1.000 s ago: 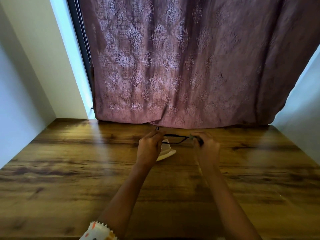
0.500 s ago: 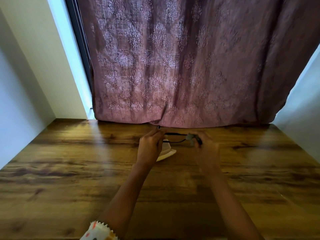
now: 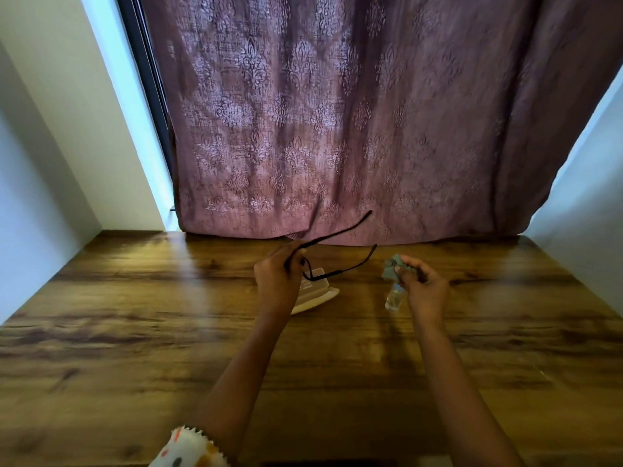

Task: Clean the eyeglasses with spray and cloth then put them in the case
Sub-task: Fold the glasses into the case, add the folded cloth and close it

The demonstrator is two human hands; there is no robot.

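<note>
One pair of dark, thin-framed eyeglasses is held above the table in the left hand, whose fingers are curled round the frame's left end. The front of the frame is mostly hidden by that hand. Both side arms are unfolded and stretch away from the hand, so the long axis runs rightward and away from the person. The upper arm's tip rises against the curtain, and the lower one ends between the two hands.

The right hand, well apart from the left, pinches a small crumpled grey cloth between thumb and fingertips. Just under that hand's thumb side sits a small clear spray bottle, blurred; whether the hand touches it cannot be told.

Just right of the left hand, partly behind it, a pale case lies on the table. It appears open, and what is inside cannot be made out.

The table is dark brown wood with strong grain. At its far edge hangs a mauve curtain with a damask pattern, between pale walls. A white printed sleeve shows on the left forearm.
</note>
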